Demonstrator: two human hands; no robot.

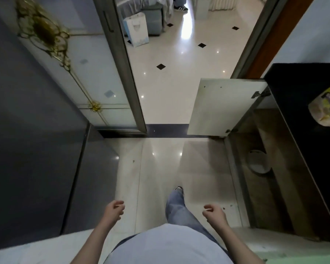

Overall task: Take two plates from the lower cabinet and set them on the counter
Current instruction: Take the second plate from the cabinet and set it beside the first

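The lower cabinet (286, 168) on my right stands open, its pale door (221, 105) swung out over the floor. Inside on the brown shelf lie round white plates (258, 161), partly shadowed; whether it is one plate or a stack I cannot tell. The black counter (301, 88) runs above the cabinet. My left hand (113, 209) and my right hand (214, 214) hang in front of my body over the floor, fingers loosely curled, each holding nothing. My right hand is well short of the cabinet opening.
A packaged item with a yellow and purple label (326, 107) lies on the counter at the right edge. A dark grey fridge (31, 149) fills the left. A sliding glass door (88, 63) and a doorway to a tiled room lie ahead, with a paper bag (137, 29) there.
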